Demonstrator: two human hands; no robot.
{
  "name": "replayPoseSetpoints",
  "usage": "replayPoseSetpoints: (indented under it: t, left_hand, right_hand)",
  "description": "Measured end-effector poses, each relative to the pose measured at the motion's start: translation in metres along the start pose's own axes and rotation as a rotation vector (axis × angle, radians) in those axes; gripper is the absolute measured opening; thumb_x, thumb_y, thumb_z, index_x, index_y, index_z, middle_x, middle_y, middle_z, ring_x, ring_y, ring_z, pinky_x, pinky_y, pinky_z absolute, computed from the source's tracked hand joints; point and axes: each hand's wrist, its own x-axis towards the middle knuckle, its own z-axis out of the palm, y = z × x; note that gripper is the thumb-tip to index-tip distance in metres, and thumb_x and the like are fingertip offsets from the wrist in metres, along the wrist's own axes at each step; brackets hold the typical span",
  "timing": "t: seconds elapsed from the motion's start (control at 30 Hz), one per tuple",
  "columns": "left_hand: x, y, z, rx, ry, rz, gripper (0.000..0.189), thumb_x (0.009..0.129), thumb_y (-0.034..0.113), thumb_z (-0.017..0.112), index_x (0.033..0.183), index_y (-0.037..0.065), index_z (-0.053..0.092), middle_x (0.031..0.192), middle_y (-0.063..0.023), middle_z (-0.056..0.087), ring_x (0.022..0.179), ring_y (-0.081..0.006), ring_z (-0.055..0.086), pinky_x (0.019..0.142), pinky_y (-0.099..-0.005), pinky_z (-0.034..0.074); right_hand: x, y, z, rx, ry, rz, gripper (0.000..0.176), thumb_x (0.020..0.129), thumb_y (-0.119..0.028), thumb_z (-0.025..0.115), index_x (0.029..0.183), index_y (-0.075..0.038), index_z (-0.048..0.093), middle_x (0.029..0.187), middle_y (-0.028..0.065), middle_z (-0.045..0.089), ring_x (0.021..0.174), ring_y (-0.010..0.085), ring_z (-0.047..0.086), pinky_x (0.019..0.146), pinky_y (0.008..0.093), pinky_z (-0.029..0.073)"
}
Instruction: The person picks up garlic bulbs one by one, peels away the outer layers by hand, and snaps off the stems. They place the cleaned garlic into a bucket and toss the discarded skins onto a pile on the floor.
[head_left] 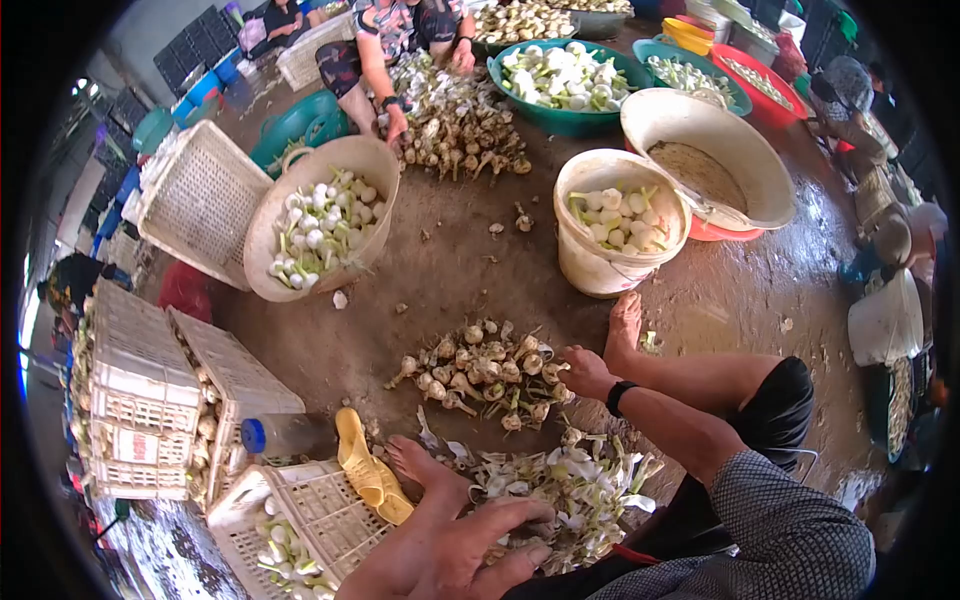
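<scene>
My right hand, with a black band on its wrist, is at the right edge of a small pile of unpeeled garlic bulbs on the floor. Its bent fingers close on a garlic bulb there. Nearer to me, my left hand hangs over a heap of garlic skins and trimmed stalks. Its thumb and fingers are apart, and I see nothing between them. The heap lies between my bare feet, partly hidden by my left hand.
Ahead right stands a white bucket of peeled garlic beside a large cream tub. Ahead left is a cream basin of peeled bulbs. White crates, a bottle and a yellow shoe lie left. Another person sits opposite.
</scene>
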Motion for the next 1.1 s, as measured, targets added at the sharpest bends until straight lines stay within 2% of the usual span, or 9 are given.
replayPoseSetpoints:
  t: [0.1, 0.17, 0.27, 0.37, 0.47, 0.7, 0.9, 0.97, 1.1]
  left_hand:
    - [-0.012, -0.053, 0.019, -0.586, 0.296, -0.277, 0.053, 0.091, 0.038, 0.065, 0.130, 0.004, 0.055, 0.117, -0.0130, 0.062, 0.105, -0.0248, 0.061, 0.091, -0.0372, 0.050]
    - [-0.016, -0.073, 0.012, -0.466, 0.280, -0.146, 0.045, 0.093, 0.033, 0.062, 0.126, 0.003, 0.057, 0.109, -0.0098, 0.066, 0.097, -0.0224, 0.064, 0.080, -0.0335, 0.053]
    - [-0.019, -0.075, 0.007, -0.613, 0.287, -0.216, 0.044, 0.094, 0.019, 0.062, 0.128, -0.006, 0.053, 0.112, -0.0119, 0.064, 0.103, -0.0131, 0.057, 0.092, -0.0266, 0.043]
    - [-0.020, -0.078, 0.013, -0.502, 0.411, -0.190, 0.039, 0.093, 0.015, 0.061, 0.125, -0.008, 0.054, 0.106, -0.0089, 0.062, 0.096, -0.0112, 0.058, 0.086, -0.0252, 0.045]
    - [-0.017, -0.090, 0.020, -0.441, 0.524, -0.220, 0.036, 0.089, 0.008, 0.059, 0.122, -0.006, 0.057, 0.105, -0.0088, 0.064, 0.089, -0.0145, 0.063, 0.078, -0.0267, 0.049]
    - [-0.022, -0.127, 0.030, -0.649, 0.752, 0.010, 0.037, 0.093, 0.011, 0.059, 0.127, -0.004, 0.054, 0.117, -0.0082, 0.061, 0.100, -0.0157, 0.062, 0.082, -0.0286, 0.053]
    - [-0.028, -0.134, 0.039, -0.655, 0.681, 0.138, 0.040, 0.090, 0.009, 0.064, 0.127, -0.004, 0.054, 0.118, -0.0092, 0.061, 0.104, -0.0177, 0.061, 0.086, -0.0305, 0.054]
    - [-0.027, -0.130, 0.041, -0.616, 0.735, 0.196, 0.041, 0.088, 0.008, 0.066, 0.125, -0.005, 0.055, 0.117, -0.0091, 0.061, 0.103, -0.0177, 0.061, 0.087, -0.0306, 0.054]
    - [-0.027, -0.143, 0.040, -0.483, 0.727, 0.233, 0.041, 0.086, 0.007, 0.068, 0.123, -0.005, 0.056, 0.118, -0.0089, 0.060, 0.102, -0.0177, 0.061, 0.085, -0.0295, 0.055]
  right_hand:
    - [0.014, -0.009, 0.012, -0.052, -0.033, -0.066, 0.035, 0.080, -0.018, 0.062, 0.112, -0.005, 0.054, 0.106, 0.0253, 0.058, 0.101, 0.0415, 0.058, 0.086, 0.0494, 0.047]
    - [0.011, -0.018, 0.022, -0.040, -0.021, -0.078, 0.036, 0.077, -0.017, 0.062, 0.110, -0.003, 0.055, 0.102, 0.0254, 0.058, 0.099, 0.0428, 0.058, 0.084, 0.0503, 0.046]
    - [0.007, -0.016, 0.027, 0.021, 0.025, -0.088, 0.035, 0.077, -0.019, 0.064, 0.106, -0.002, 0.056, 0.102, 0.0253, 0.059, 0.099, 0.0427, 0.058, 0.084, 0.0501, 0.047]
    - [-0.005, -0.037, 0.009, 0.091, 0.035, -0.122, 0.041, 0.077, -0.025, 0.068, 0.111, -0.001, 0.061, 0.099, 0.0239, 0.065, 0.096, 0.0386, 0.063, 0.085, 0.0457, 0.050]
    - [-0.032, -0.096, -0.023, 0.532, -0.112, -0.143, 0.058, 0.078, -0.030, 0.075, 0.126, -0.001, 0.060, 0.110, 0.0168, 0.069, 0.099, 0.0208, 0.066, 0.089, 0.0327, 0.051]
    - [-0.123, -0.238, -0.101, 0.752, -0.516, -0.459, 0.048, 0.085, -0.025, 0.075, 0.123, -0.001, 0.059, 0.110, 0.0075, 0.068, 0.101, 0.0140, 0.063, 0.087, 0.0305, 0.051]
    - [-0.158, -0.235, -0.097, 0.619, -0.368, -0.525, 0.045, 0.087, -0.022, 0.073, 0.124, -0.001, 0.058, 0.108, 0.0088, 0.067, 0.101, 0.0156, 0.063, 0.088, 0.0311, 0.051]
    - [-0.167, -0.235, -0.098, 0.976, -0.372, -0.302, 0.042, 0.088, -0.022, 0.071, 0.122, 0.001, 0.059, 0.105, 0.0126, 0.066, 0.098, 0.0179, 0.064, 0.086, 0.0320, 0.052]
    - [-0.175, -0.228, -0.094, 0.839, -0.315, -0.277, 0.034, 0.090, -0.022, 0.067, 0.113, 0.003, 0.062, 0.096, 0.0146, 0.066, 0.089, 0.0178, 0.065, 0.077, 0.0316, 0.053]
